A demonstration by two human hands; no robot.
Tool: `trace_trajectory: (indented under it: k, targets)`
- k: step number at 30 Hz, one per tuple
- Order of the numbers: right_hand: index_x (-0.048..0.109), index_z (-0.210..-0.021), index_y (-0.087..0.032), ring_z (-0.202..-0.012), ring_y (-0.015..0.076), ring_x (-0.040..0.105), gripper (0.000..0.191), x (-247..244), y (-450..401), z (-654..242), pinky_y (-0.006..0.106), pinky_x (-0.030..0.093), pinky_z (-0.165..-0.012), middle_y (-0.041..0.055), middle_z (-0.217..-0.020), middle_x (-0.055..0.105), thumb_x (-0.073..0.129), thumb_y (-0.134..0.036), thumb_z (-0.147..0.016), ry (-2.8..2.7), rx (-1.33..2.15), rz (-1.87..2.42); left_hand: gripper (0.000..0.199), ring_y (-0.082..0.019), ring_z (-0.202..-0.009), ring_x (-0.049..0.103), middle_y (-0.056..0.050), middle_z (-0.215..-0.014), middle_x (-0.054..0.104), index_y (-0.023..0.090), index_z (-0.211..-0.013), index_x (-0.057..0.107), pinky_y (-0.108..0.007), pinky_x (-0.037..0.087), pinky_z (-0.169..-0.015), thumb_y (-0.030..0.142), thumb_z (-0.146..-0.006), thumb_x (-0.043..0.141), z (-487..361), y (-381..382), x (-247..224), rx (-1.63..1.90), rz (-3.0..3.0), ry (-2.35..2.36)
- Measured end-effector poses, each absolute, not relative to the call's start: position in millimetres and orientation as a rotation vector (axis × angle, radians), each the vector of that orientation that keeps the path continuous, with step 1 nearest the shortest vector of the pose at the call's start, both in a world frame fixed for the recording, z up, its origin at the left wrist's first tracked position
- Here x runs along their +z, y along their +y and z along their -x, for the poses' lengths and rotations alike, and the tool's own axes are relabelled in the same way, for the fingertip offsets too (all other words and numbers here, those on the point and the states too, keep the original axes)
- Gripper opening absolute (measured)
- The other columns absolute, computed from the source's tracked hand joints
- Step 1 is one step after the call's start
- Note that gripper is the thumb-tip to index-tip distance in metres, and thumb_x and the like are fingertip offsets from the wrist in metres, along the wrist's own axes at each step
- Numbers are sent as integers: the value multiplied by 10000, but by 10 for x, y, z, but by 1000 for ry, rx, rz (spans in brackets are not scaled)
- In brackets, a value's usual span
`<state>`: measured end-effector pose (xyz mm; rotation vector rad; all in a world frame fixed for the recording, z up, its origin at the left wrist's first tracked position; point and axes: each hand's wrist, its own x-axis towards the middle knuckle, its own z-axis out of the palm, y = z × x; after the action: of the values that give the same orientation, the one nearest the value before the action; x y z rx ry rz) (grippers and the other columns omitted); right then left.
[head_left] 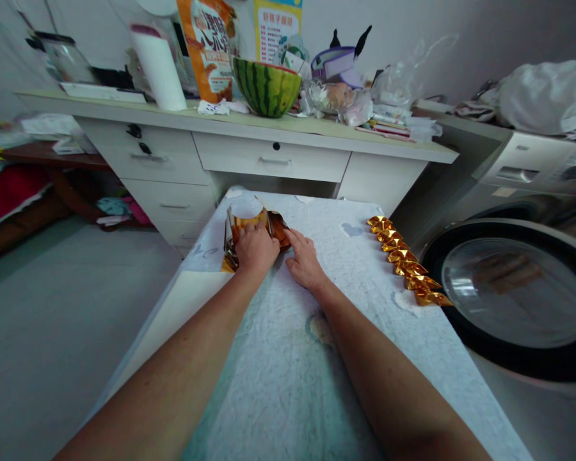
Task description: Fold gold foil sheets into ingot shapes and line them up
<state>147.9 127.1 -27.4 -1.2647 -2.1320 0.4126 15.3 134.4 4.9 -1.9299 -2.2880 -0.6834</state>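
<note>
Foil row (405, 256) on table (278, 365), desk (230, 150) behind

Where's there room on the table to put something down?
On the table, there's room between the right hand and the row of gold pieces, and between the forearms. Foil crowds the left hand; the desk is crowded around the watermelon.

We cannot see all of the gold foil (241, 221), since the left hand (258, 248) covers part of it. The lower print on the poster (277, 31) is too small for us to read; the top edge crops the orange snack pouch (210, 61), the right edge the washing machine (532, 157).
</note>
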Motion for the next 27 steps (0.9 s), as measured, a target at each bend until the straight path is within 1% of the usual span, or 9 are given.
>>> trace_trajectory:
  k: [5,10,13,16,18,20,23,25,27]
  targets:
    - [371,-1459,-168,-1340,278,361,820,-260,1264,-1479,450,316,-1069,106,-1524,372,468,-93,-648,-2116,466,1293,345,-346,-1068,559,-199,-1092,641,106,-1078,649,-440,459,-886,141,-832,410,-120,1353,66,-642,1935,-2263]
    - [375,-1448,-165,-1356,259,359,804,-253,1275,-1481,444,297,-1089,108,-1521,379,469,-98,-652,-2111,490,1231,364,-315,-1049,576,-186,-1062,637,80,-1082,640,-407,446,-917,104,-860,353,-125,1308,193,-626,1965,-2199]
    - [452,-1382,-166,-1356,223,373,701,-236,1274,-1483,408,285,-1104,102,-1471,444,458,-95,-685,-2057,516,1162,343,-304,-1036,584,-181,-1059,621,78,-1077,630,-385,462,-879,124,-884,351,-176,1210,294,-611,2001,-2154]
    - [593,-1207,-175,-1258,192,462,464,-159,1252,-1497,362,321,-1076,92,-1306,566,418,-128,-779,-1906,560,1091,321,-287,-976,605,-162,-1038,615,93,-1056,627,-369,481,-818,148,-911,346,-248,1045,367,-575,2064,-2101]
    - [663,-1014,-185,-1110,187,535,309,-70,1231,-1516,341,372,-1014,78,-1102,629,394,-224,-867,-1794,602,1077,293,-275,-953,613,-143,-1014,618,110,-1038,625,-357,486,-790,143,-913,362,-297,910,396,-537,2112,-2065]
    - [657,-819,-188,-949,184,562,356,33,1218,-1541,320,422,-907,52,-891,634,377,-383,-920,-1730,680,1074,269,-271,-944,614,-130,-1003,617,118,-1022,622,-354,491,-765,147,-920,375,-342,772,412,-501,2145,-2032]
    - [572,-640,-182,-650,139,511,449,169,1224,-1595,264,416,-650,-1,-635,550,432,-541,-869,-1706,995,1112,285,-261,-948,606,-113,-1007,609,119,-1118,591,-349,497,-741,137,-939,369,-405,591,412,-394,2199,-1914]
    - [524,-581,-182,-538,107,447,397,238,1239,-1645,236,355,-534,-28,-538,491,507,-504,-813,-1683,1181,1214,284,-256,-929,604,-104,-971,604,115,-1130,583,-339,496,-694,128,-953,362,-443,504,397,-368,2214,-1846]
    - [513,-568,-181,-478,92,415,299,298,1251,-1710,224,308,-470,-36,-497,475,531,-395,-777,-1667,1228,1289,260,-253,-904,600,-92,-953,600,127,-1089,597,-339,488,-666,110,-949,378,-482,448,372,-361,2240,-1767]
